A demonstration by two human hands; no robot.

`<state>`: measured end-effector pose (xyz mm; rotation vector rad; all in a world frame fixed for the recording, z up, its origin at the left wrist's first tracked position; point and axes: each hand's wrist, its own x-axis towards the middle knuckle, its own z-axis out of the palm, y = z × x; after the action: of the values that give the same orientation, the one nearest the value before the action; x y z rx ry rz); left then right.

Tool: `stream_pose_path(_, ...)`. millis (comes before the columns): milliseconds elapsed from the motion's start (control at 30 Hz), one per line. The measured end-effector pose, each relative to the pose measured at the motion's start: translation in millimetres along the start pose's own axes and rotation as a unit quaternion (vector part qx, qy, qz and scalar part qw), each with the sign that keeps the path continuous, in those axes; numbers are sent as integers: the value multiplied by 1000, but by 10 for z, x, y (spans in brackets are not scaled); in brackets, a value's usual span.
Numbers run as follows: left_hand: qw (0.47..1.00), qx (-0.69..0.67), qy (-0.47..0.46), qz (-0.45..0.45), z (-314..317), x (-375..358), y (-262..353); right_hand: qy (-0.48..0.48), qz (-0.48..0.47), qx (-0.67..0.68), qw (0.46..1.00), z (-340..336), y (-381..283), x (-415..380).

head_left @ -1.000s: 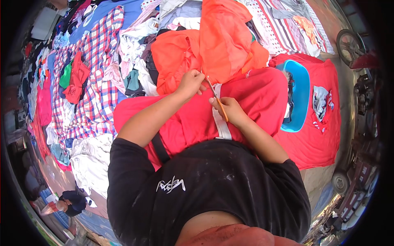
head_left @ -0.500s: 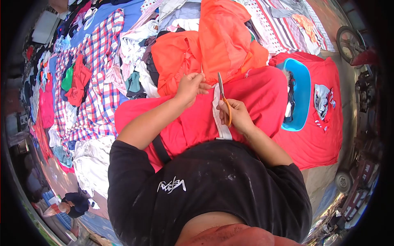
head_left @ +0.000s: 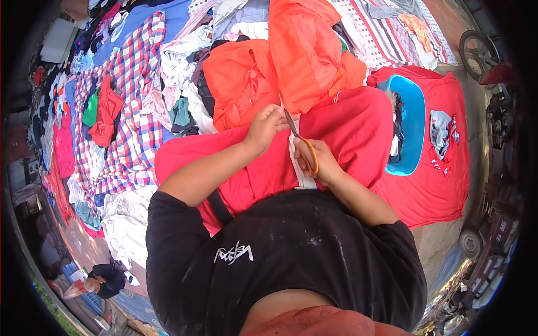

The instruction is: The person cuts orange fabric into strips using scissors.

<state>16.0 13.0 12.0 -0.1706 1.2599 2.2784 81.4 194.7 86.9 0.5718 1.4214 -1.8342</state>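
Observation:
My right hand [head_left: 317,161] grips orange-handled scissors [head_left: 302,144], blades pointing up and left toward my left hand. My left hand [head_left: 264,129] pinches the edge of an orange garment [head_left: 246,84] right at the blade tips. Both hands rest over a red cloth [head_left: 347,129] spread across my lap, with a white strip [head_left: 302,176] running down it under the right hand. Whether the blades are open cannot be made out.
A blue plastic basin [head_left: 413,126] with scraps sits on red fabric at the right. A checked shirt [head_left: 126,101] and heaps of mixed clothes cover the left and back. Striped cloth [head_left: 386,28] lies far right. A wheel [head_left: 479,53] stands at the upper right. Another person [head_left: 98,278] crouches lower left.
The scissors swung from pointing straight up to tilting left, tips now at my left hand. My left hand shifted slightly right and down on the orange garment.

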Motion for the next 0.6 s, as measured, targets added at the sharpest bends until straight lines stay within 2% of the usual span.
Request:
stream_pose_path(233, 999, 45, -3, 1, 23, -7, -63, 25, -3, -21, 999, 31, -6, 75)
stream_pose_path(333, 996, 85, 18, -9, 22, -6, -142, 7, 31, 25, 999, 15, 10, 71)
stream_pose_path(433, 994, 88, 36, -45, 18, -13, -172, 17, 44, 31, 998, 63, 9, 113)
stream_pose_path(600, 991, 99, 57, -65, -6, -4, -139, 25, 59, -26, 998, 55, -76, 247)
